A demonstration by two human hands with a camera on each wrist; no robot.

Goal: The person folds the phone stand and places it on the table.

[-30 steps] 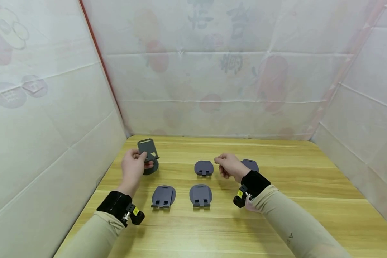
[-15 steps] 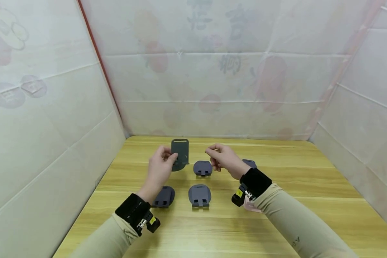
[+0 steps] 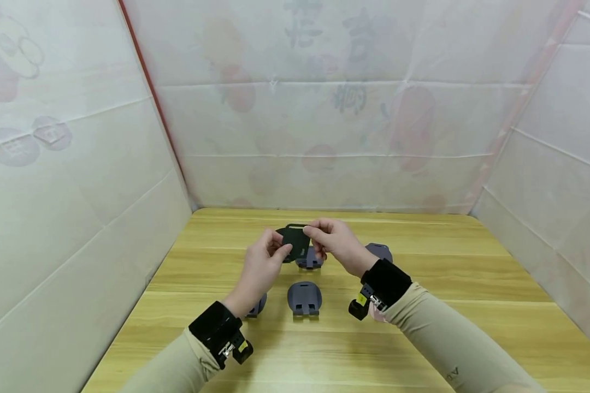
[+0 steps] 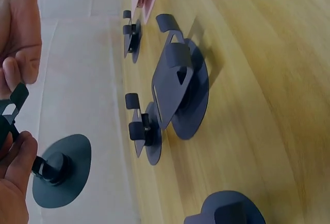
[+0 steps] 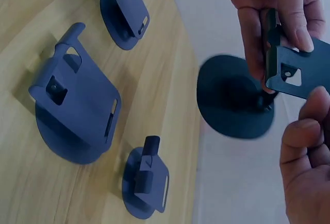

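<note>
Above desk (image 3: 423, 338) centre, at 12 o'clock: left hand (image 3: 263, 265) and right hand (image 3: 336, 243) both pinching dark phone stand (image 3: 295, 242), lifted off surface. Grey stands lying below, nearest (image 3: 305, 297) at 6 o'clock.

— Where does the head view sit?
— High, near side, facing down at the table (image 3: 423, 338); wrist views sit close, low over it; all share the dark stand (image 3: 295, 243) (image 4: 54, 170) (image 5: 294, 72).
</note>
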